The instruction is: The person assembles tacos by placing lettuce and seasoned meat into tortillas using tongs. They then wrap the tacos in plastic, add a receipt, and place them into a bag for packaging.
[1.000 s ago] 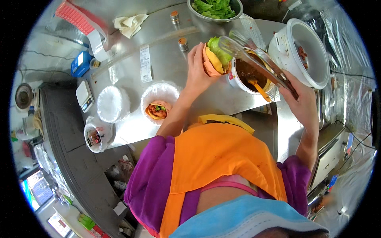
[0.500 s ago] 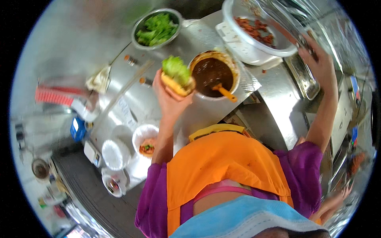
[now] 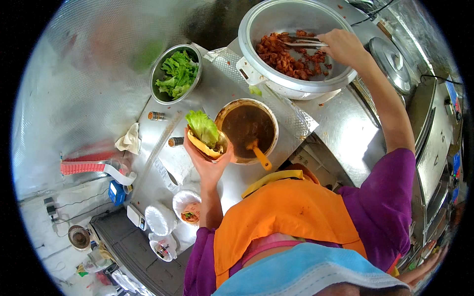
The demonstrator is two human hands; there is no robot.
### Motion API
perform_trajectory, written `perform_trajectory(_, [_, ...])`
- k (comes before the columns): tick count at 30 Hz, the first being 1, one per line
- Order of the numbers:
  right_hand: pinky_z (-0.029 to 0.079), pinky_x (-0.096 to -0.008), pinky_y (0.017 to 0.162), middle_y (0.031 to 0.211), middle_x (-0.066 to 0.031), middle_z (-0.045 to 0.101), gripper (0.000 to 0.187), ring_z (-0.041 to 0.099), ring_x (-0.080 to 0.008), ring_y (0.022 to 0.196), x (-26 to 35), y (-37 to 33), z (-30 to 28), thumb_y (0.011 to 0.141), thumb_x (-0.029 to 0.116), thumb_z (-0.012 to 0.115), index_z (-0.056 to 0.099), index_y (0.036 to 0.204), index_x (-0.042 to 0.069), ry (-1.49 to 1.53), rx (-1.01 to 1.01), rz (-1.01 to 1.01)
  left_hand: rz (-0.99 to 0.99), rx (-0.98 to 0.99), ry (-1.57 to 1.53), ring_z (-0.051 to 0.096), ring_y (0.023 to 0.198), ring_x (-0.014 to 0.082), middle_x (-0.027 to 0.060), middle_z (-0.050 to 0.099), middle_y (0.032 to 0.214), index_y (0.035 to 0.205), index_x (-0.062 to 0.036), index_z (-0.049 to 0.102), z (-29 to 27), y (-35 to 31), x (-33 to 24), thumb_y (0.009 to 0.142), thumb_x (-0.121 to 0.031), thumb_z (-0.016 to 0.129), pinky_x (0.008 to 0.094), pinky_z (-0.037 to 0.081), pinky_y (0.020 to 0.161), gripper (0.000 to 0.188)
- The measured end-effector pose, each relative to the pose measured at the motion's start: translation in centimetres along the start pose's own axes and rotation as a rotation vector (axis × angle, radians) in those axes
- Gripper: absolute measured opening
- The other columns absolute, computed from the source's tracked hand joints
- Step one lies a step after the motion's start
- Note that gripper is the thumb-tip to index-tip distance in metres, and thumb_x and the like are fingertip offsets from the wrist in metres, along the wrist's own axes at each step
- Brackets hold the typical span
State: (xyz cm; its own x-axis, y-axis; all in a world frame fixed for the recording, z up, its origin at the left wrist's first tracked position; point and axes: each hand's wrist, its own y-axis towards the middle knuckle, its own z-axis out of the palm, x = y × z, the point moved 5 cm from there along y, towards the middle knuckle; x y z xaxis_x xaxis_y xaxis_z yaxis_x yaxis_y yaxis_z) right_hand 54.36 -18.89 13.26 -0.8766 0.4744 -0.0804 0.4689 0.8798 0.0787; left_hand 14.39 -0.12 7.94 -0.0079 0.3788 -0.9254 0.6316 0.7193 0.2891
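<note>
My left hand [image 3: 211, 170] is wrapped round a folded yellow flatbread [image 3: 201, 148] with a green lettuce leaf [image 3: 203, 129] sticking up out of it. Just right of it stands a tub of dark brown sauce [image 3: 252, 127], where an orange-handled utensil [image 3: 261, 157] leans; its head is under the sauce. Farther off, my right hand [image 3: 341, 47] grips metal tongs [image 3: 305, 43] inside a big pale pot [image 3: 248, 34]. The tong tips are among reddish-brown meat pieces [image 3: 284, 59] in the pot.
A steel bowl of lettuce [image 3: 157, 89] stands far left. Nearer are two small brown-capped jars [image 3: 157, 116], a lined cup holding a wrap [image 3: 185, 197] and a white container [image 3: 160, 219]. A round lid [image 3: 390, 61] lies right. Another person's hand [image 3: 428, 264] shows lower right.
My right hand has swung left with the tongs, from beside the pot into the meat. My left hand still holds the flatbread. The whole view has shifted.
</note>
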Motion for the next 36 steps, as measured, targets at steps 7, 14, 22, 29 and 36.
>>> perform_trajectory(7, [0.049, -0.0367, 0.046, 0.061, -0.0142, 0.064, 0.035, 0.060, -0.0242, 0.047, -7.2, 3.3, 2.3, 0.082, 0.033, 0.062, 0.069, 0.084, -0.001, 0.337, 0.301, 0.283, -0.085, -0.038, -0.036, 0.044, 0.119, 0.0233, 0.0161, 0.034, 0.134, 0.144, 0.0012, 0.015, 1.3, 0.3, 0.1, 0.060, -0.008, 0.085, 0.0352, 0.041, 0.100, 0.110])
perform_trajectory(14, [0.039, -0.0249, 0.036, 0.055, -0.0046, 0.056, 0.030, 0.051, -0.0101, 0.040, -4.3, 6.7, 5.3, 0.088, 0.028, 0.060, 0.069, 0.096, 0.000, 0.701, 0.595, 0.161, -0.117, -0.034, -0.067, 0.045, 0.119, 0.0225, 0.0143, 0.035, 0.134, 0.144, 0.0000, 0.015, 2.2, 1.2, -0.7, 0.060, -0.007, 0.085, 0.0346, 0.042, 0.099, 0.110])
perform_trajectory(22, [0.038, -0.0236, 0.036, 0.056, -0.0017, 0.054, 0.025, 0.049, -0.0089, 0.040, -2.6, 5.8, 4.8, 0.089, 0.021, 0.059, 0.070, 0.105, 0.005, 0.680, 0.465, 0.045, 0.005, 0.067, -0.061, 0.043, 0.123, 0.0233, 0.0133, 0.034, 0.135, 0.145, -0.0011, 0.018, 3.5, 3.1, -0.3, 0.060, -0.009, 0.085, 0.0365, 0.039, 0.103, 0.109])
perform_trajectory(29, [0.037, -0.0226, 0.036, 0.057, 0.0010, 0.052, 0.028, 0.046, -0.0064, 0.041, -3.0, 2.2, 1.9, 0.089, 0.020, 0.059, 0.069, 0.112, 0.007, 0.836, 0.325, 0.081, 0.119, 0.159, -0.096, 0.039, 0.128, 0.0264, 0.0151, 0.034, 0.136, 0.145, -0.0003, 0.018, 5.6, 6.7, -0.6, 0.060, -0.014, 0.087, 0.0387, 0.034, 0.107, 0.110])
perform_trajectory(36, [0.032, -0.0193, 0.037, 0.059, 0.0040, 0.049, 0.033, 0.042, -0.0029, 0.043, -3.4, -3.7, -3.1, 0.094, 0.021, 0.056, 0.064, 0.122, 0.007, 0.838, 0.180, 0.247, 0.253, 0.155, 0.074, 0.042, 0.128, 0.0280, 0.0198, 0.038, 0.138, 0.143, 0.0072, 0.020, 9.0, 11.5, 0.1, 0.057, -0.017, 0.089, 0.0373, 0.036, 0.106, 0.112])
